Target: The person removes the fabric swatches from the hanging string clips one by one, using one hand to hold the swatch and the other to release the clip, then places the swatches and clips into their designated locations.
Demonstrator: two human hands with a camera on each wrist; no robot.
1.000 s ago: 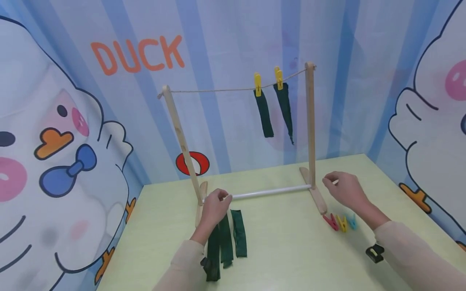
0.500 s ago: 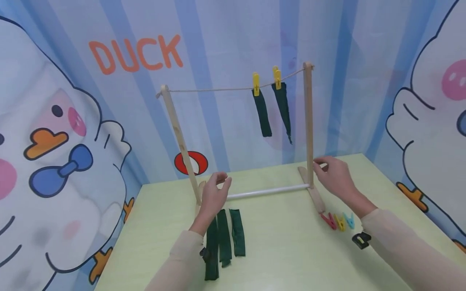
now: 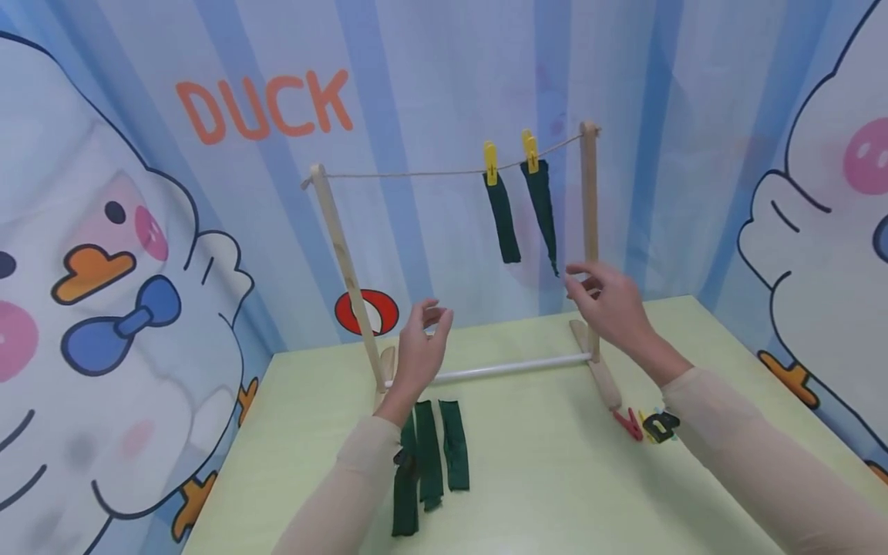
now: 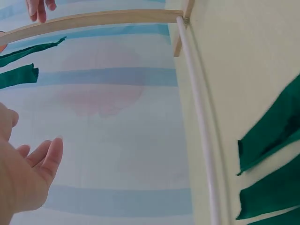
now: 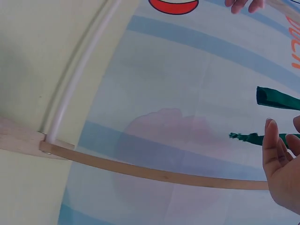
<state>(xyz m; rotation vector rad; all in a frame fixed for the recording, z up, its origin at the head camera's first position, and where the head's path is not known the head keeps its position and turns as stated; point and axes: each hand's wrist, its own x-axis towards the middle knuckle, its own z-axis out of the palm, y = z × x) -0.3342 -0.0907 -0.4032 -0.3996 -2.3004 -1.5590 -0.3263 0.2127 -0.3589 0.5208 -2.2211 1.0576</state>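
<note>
Two dark green cloth strips hang from the string point(image 3: 402, 174) of a wooden stand, the left strip point(image 3: 502, 220) under one yellow clothespin point(image 3: 491, 163) and the right strip point(image 3: 540, 208) under another yellow clothespin point(image 3: 531, 152). My right hand point(image 3: 612, 308) is raised in front of the right post, near the right strip's lower tip, fingers loosely bent and holding nothing. In the head view my left hand point(image 3: 422, 347) hovers above the white rod point(image 3: 509, 366), thumb and fingers apart. Below it lie three green strips point(image 3: 430, 455) side by side, one partly covered by the left wrist.
Beside the stand's right foot point(image 3: 603, 381) lies a red clothespin point(image 3: 628, 425); a yellow and a blue one are mostly hidden behind the right wrist's black device point(image 3: 660, 425). The left post point(image 3: 343, 266) leans slightly. A duck-print curtain point(image 3: 444, 85) hangs behind the pale table point(image 3: 541, 470).
Both hands have risen from near the table; the right also moved left, in front of the right post. The left fingers have spread apart. Strips and clothespins have stayed in place.
</note>
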